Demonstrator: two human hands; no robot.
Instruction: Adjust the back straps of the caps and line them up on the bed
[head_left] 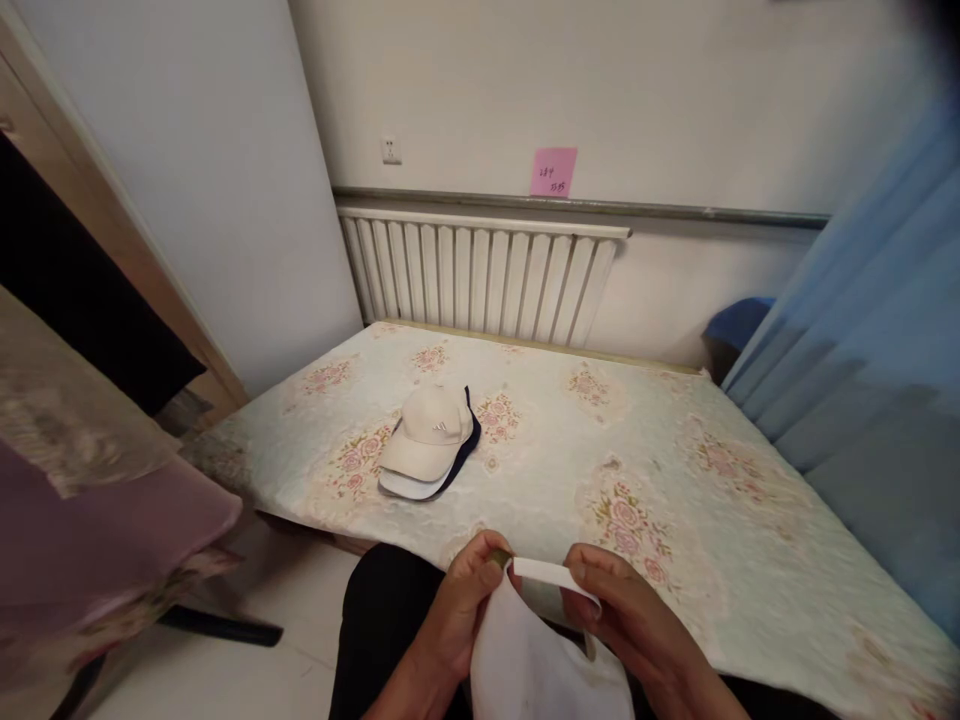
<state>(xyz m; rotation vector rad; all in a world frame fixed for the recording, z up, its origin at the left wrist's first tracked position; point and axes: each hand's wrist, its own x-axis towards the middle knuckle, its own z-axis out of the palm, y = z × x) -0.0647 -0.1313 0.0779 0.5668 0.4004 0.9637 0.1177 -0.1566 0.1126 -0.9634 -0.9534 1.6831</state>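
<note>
Over my lap is a white cap (529,660), its back strap (546,572) stretched between my two hands. My left hand (469,600) pinches the strap's left end, by a small brownish buckle (501,560). Farther right, my right hand (626,605) grips the strap between thumb and fingers, with its free end curling below. On the bed ahead lies a stack of caps: a beige cap (429,432) with a small logo on top, a white cap brim (416,487) under it, and a dark navy cap (472,445) at the bottom.
The bed has a pale floral cover (540,420). Behind it are a white radiator (487,275), a pipe and a pink note (553,172) on the wall. A blue curtain (870,360) hangs at right. At left, a cloth-draped chair (97,540) stands on the floor.
</note>
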